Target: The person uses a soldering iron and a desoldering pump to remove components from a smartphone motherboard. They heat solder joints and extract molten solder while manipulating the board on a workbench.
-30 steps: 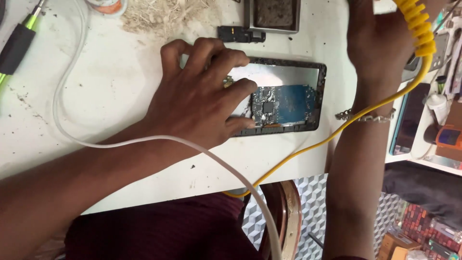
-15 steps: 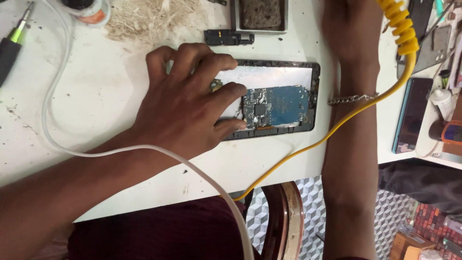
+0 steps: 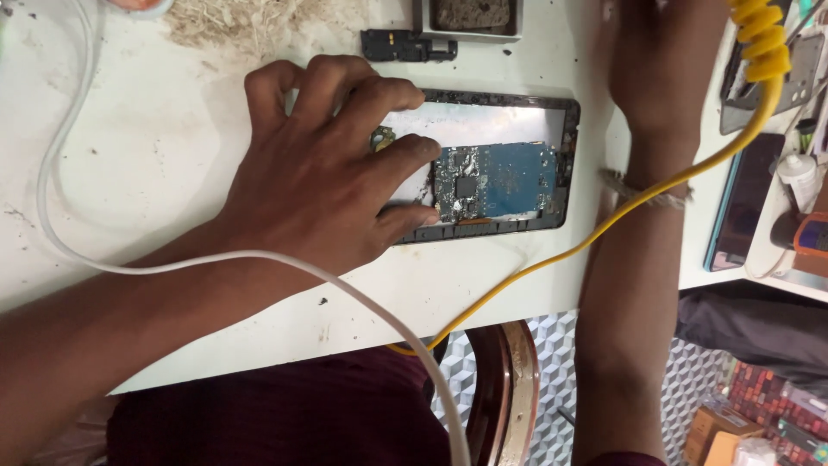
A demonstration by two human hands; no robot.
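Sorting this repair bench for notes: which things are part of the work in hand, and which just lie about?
In hand:
left hand pressing on the opened phone frame
blue circuit board inside it

Lying about:
white cable
yellow coiled cord
small black part
dark phone

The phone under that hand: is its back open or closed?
Open. The phone lies flat on the table with no cover, its blue circuit board bare. The left hand presses on it.

R hand (image 3: pixel 660 60) further up, off-frame.
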